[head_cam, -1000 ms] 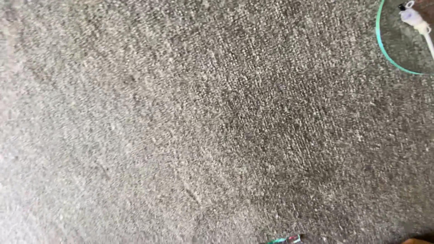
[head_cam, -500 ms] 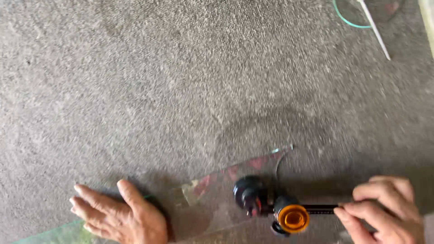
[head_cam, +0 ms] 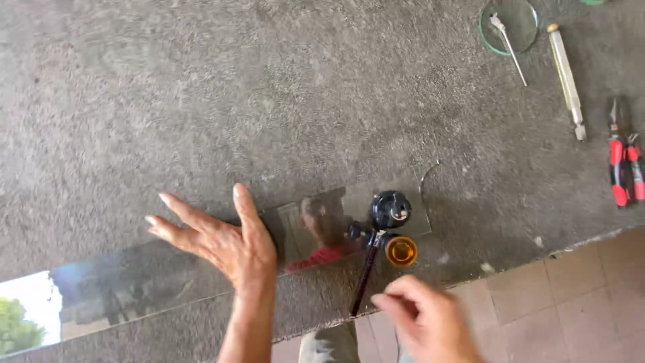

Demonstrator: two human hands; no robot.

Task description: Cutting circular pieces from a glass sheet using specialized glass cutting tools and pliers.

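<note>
Glass strip (head_cam: 201, 269) under flat, released L hand (head_cam: 222, 242); R hand (head_cam: 423, 319) loose nr cutter (head_cam: 379, 235), pliers (head_cam: 623, 161) far R.

1. A glass strip (head_cam: 201, 269) lies across the near part of the surface (head_cam: 269, 101).
2. The left hand (head_cam: 222, 242) rests flat on the strip, left of a cutter (head_cam: 379, 235) standing on its right end.
3. The right hand (head_cam: 426, 323) is nearer than the cutter, at its handle end.
4. A glass disc (head_cam: 508, 27), a rod tool (head_cam: 566, 77) and pliers (head_cam: 623, 161) lie far right, well apart from the strip.
</note>
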